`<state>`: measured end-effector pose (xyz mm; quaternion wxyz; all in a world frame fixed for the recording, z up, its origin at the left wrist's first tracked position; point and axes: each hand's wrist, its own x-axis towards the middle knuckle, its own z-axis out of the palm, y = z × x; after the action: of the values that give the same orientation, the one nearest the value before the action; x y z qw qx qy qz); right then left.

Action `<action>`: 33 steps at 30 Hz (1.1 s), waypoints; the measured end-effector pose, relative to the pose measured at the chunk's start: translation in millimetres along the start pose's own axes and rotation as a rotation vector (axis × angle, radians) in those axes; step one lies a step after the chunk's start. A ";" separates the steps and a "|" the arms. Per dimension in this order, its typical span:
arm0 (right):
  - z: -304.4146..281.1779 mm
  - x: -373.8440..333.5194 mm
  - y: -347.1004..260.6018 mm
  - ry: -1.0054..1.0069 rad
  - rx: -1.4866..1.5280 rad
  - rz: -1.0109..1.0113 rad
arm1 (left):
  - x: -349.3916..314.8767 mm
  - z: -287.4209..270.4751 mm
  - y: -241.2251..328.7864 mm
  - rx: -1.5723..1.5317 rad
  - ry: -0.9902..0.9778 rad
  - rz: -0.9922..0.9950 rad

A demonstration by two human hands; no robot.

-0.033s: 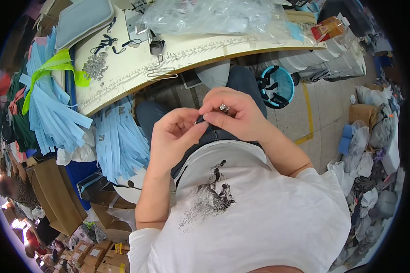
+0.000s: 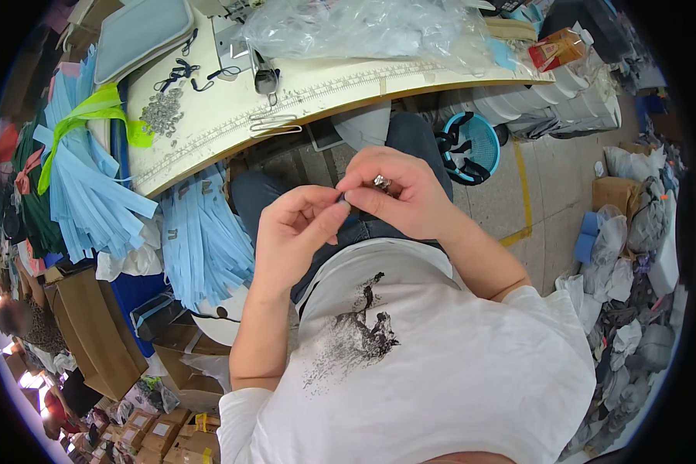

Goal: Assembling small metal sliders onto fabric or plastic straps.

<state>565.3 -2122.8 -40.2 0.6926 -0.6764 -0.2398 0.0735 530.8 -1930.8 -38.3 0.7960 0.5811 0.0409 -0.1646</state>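
Above my lap, the fingertips of both hands meet around a small dark piece (image 2: 342, 198), mostly hidden by the fingers. My left hand (image 2: 290, 236) pinches it between thumb and index finger. From the other side, my right hand (image 2: 406, 197) presses its thumb and forefinger against the same spot. Small silvery metal pieces (image 2: 381, 182) sit in the curled fingers of my right hand. On the white table (image 2: 209, 131) ahead lie a pile of similar small metal pieces (image 2: 162, 114) and several dark cord loops (image 2: 179, 72).
Bundles of light blue strips (image 2: 93, 178) hang at the left, one tied with a yellow-green band (image 2: 93, 116). Clear plastic bags (image 2: 363, 31) cover the table's back. A blue basket (image 2: 483, 147) stands on the floor, right of my knees. Cardboard boxes (image 2: 93, 332) fill the lower left.
My left thumb and fingers have shifted slightly, covering more of the small dark piece. The right hand stays nearly in place.
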 end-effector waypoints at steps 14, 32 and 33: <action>2.9 -3.9 12.8 0.126 0.255 0.293 | -0.9 10.1 -7.1 0.197 0.161 0.122; 0.2 -2.8 10.9 0.073 0.240 0.448 | 3.0 8.1 -9.9 0.276 0.172 0.185; 1.9 -2.5 13.2 0.073 0.239 0.449 | 3.3 8.2 -9.5 0.256 0.169 0.187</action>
<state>565.2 -2121.2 -53.7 0.7420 -0.6283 -0.0480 0.2288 529.9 -1941.8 -45.1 0.7212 0.6906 0.0321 -0.0442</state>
